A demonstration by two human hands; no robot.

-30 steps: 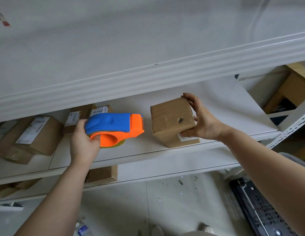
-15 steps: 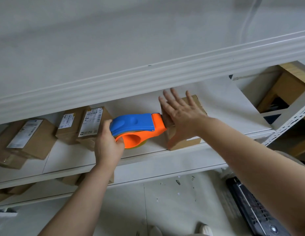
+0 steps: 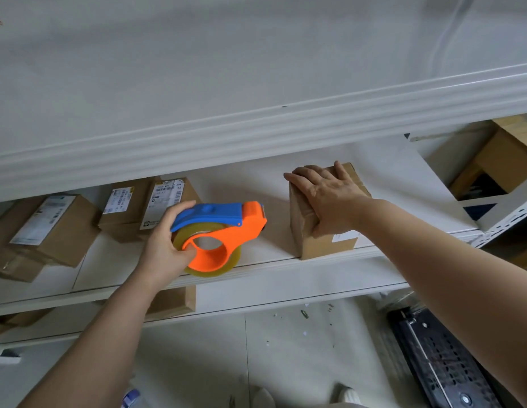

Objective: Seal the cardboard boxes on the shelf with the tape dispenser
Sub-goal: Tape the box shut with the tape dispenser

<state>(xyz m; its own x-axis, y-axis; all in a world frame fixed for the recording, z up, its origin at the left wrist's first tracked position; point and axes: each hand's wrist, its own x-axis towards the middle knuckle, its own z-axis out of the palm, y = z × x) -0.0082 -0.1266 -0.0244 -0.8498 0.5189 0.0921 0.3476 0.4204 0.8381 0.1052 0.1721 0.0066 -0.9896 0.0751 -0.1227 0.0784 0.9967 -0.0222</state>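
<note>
The left hand (image 3: 165, 248) grips the tape dispenser (image 3: 224, 228), nose aimed at the cardboard box (image 3: 321, 248), near its left face but apart; the right hand (image 3: 327, 198) clasps the box top

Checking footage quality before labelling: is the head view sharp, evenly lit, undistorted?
Head view: soft even light, no harsh glare; tape dispenser and box under the right hand look sharp; the wide-angle lens slightly bows the shelf edge; label print is unreadable.
</note>
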